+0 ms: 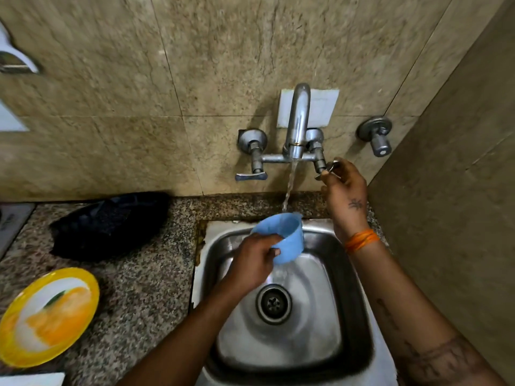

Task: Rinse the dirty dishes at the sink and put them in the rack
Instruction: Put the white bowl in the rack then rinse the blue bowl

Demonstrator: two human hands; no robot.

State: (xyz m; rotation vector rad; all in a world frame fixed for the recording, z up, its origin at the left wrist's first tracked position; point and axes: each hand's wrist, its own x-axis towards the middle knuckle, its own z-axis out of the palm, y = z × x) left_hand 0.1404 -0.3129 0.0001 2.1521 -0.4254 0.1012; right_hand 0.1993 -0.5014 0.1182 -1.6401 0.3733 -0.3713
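Over the sink (359,302), right under the running water, is a little blue cup (281,235). The left hand (252,266) holds it from the 7 o'clock side, with fingers curled round its wall. The cup tips a bit, and water spills out of it down toward the drain (274,303). This looks like the rinsing step. The right hand (345,190) is up at 1 o'clock from the cup, well apart from it, pinching the tap handle (328,169) on the right. Next, I think the water must be shut off or turned down, and the cup emptied and carried to the rack. No rack shows here. A yellow plate (41,316) waits on the counter (145,288) at 8 o'clock, with a dark cloth (111,224) behind it.
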